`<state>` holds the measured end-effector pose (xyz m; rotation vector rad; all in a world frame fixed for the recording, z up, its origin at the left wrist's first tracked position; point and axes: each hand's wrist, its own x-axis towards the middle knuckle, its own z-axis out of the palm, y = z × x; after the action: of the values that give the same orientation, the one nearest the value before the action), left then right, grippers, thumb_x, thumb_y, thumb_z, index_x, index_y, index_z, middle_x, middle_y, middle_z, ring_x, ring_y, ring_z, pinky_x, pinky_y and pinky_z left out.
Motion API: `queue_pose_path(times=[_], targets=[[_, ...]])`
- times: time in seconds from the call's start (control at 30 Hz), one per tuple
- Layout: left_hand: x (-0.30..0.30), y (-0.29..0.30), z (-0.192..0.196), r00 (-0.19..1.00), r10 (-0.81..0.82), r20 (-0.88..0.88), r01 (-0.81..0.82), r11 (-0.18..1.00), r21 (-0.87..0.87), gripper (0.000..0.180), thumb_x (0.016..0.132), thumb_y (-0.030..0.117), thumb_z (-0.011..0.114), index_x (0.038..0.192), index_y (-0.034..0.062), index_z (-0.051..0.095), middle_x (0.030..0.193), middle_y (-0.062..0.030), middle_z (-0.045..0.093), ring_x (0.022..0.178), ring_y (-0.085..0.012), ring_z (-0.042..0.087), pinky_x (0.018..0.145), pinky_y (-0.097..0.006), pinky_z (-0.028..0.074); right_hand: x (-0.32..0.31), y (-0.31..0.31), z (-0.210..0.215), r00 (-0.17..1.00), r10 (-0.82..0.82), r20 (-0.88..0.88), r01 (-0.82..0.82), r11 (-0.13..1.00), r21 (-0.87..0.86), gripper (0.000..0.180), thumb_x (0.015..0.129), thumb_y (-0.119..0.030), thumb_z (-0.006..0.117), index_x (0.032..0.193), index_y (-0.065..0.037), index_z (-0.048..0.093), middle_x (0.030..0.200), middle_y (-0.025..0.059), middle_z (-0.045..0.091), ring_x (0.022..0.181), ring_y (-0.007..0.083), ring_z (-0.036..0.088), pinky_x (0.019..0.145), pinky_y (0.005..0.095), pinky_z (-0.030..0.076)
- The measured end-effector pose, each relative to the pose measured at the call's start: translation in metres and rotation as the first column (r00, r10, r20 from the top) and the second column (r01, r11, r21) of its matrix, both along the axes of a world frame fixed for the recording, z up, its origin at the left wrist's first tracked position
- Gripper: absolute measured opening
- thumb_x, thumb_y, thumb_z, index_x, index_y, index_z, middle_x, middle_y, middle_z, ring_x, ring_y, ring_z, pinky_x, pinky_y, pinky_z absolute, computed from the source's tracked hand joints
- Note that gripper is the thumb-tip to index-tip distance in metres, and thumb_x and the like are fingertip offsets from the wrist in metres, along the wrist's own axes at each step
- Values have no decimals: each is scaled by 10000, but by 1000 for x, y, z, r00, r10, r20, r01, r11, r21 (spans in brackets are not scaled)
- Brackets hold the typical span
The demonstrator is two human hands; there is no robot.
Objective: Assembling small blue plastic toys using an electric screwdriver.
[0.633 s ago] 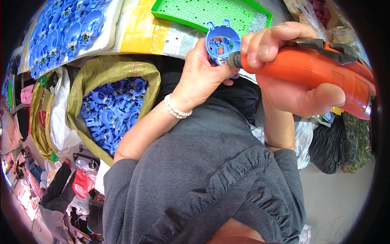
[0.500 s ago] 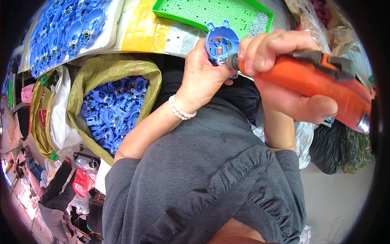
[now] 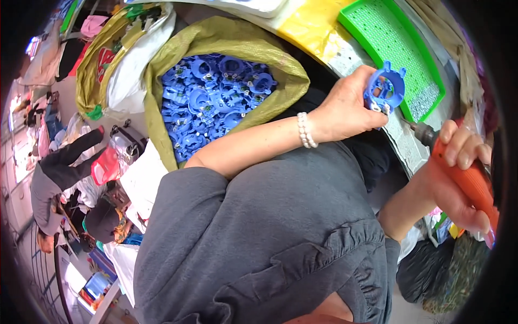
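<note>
Cluttered room; olive sack of blue parts at eleven o'clock, green tray with silvery bits near two. Left hand grips blue ring-shaped piece, two o'clock; right hand wraps orange power tool, three o'clock, tip off piece. Probably between passes; can't tell whether piece or sackful is finished.

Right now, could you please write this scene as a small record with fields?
Left hand: holds a blue ring-shaped part
Right hand: grips an orange power tool
Tool tip: apart from the held part
Green tray: small silvery pieces at its near end
Olive sack: open, holding many blue pieces
</note>
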<state>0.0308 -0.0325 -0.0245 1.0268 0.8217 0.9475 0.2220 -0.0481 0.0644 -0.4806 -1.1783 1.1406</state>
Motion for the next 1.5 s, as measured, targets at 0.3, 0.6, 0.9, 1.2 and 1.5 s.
queue_pose_path(times=[0.3, 0.6, 0.9, 1.2, 1.5], targets=[[-137, -6, -10, 917, 190, -350, -156, 980, 123, 541, 667, 60, 758, 1143, 13, 504, 987, -37, 607, 894, -102, 568, 803, -274, 483, -9, 14, -9, 1000, -2, 30, 0, 997, 76, 914, 707, -804, 512, 1136, 2, 508, 800, 51, 513, 636, 165, 490, 666, 351, 407], [-213, 3, -18, 627, 470, -621, -367, 882, 296, 557, 678, 169, 789, 1163, -7, 579, 945, -126, 673, 701, -109, 627, 663, -259, 528, -24, 14, -18, 997, -68, 24, 68, 998, 13, 809, 765, -724, 530, 1110, 6, 476, 777, 60, 520, 612, 167, 496, 613, 320, 392], [-208, 102, 38, 204, 861, -466, 107, 453, 885, 242, 750, 115, 681, 966, 16, 637, 820, -113, 631, 664, -217, 609, 617, -316, 491, -12, 14, -25, 996, -84, 31, 85, 996, -29, 752, 796, -684, 520, 1105, 0, 469, 787, 60, 522, 631, 165, 493, 629, 311, 380], [-201, 111, 46, 79, 704, -706, 170, 688, 705, 306, 756, 193, 647, 1001, 14, 605, 878, -185, 649, 824, -354, 629, 731, -445, 495, -4, 10, -30, 988, -150, 40, 152, 986, -66, 728, 797, -661, 537, 1099, -2, 475, 799, 57, 530, 649, 167, 498, 648, 319, 371], [-205, 118, 38, 63, 692, -719, 125, 710, 693, 437, 750, 286, 673, 1099, 35, 595, 886, -146, 677, 706, -273, 640, 675, -382, 500, 0, 8, -34, 988, -146, 40, 149, 986, -77, 716, 797, -647, 552, 1104, -4, 485, 798, 57, 533, 644, 165, 495, 640, 316, 371]])
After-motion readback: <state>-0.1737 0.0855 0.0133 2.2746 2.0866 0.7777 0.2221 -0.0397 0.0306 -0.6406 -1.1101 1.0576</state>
